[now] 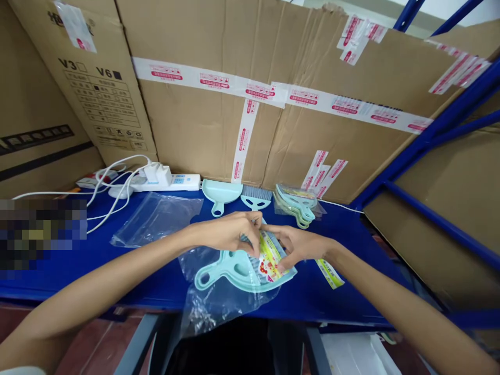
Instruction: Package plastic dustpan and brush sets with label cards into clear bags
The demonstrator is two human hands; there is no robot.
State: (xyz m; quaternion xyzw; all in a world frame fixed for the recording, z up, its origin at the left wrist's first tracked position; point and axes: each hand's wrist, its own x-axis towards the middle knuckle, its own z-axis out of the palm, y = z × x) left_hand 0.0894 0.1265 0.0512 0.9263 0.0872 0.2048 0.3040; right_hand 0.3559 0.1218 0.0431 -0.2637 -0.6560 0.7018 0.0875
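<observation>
Head view. Both hands are on one item: a pale-blue plastic dustpan (230, 268) lying flat on the blue table (344, 302), half inside a clear plastic bag (219, 307).

- Dustpan long axis runs left-right. The looped handle points left and the pan mouth faces right, under the fingers.
- A yellow-and-red printed paper card (269, 255) lies across the pan mouth, with the grey bristles of a small brush (253, 258) beside it.
- Left hand (230, 232): fingers curled, tips bunched together and pinching the card's far-left edge. Knuckles hide the exact contact.
- Right hand (300, 245): thumb and forefinger pinch the card's right edge, other fingers loosely spread.
- Both hands sit at the mouth end. The left is nearer the handle, which is free.

Relative to that dustpan:
- Just beyond: a second bare blue dustpan (221, 192) and a loose blue brush (255, 198).
- Beyond-right: a stack of bagged dustpan sets (299, 204).
- Beyond-left: an empty clear bag (156, 216) and a white power strip (175, 181).
- Right: a spare label strip (330, 273).
</observation>
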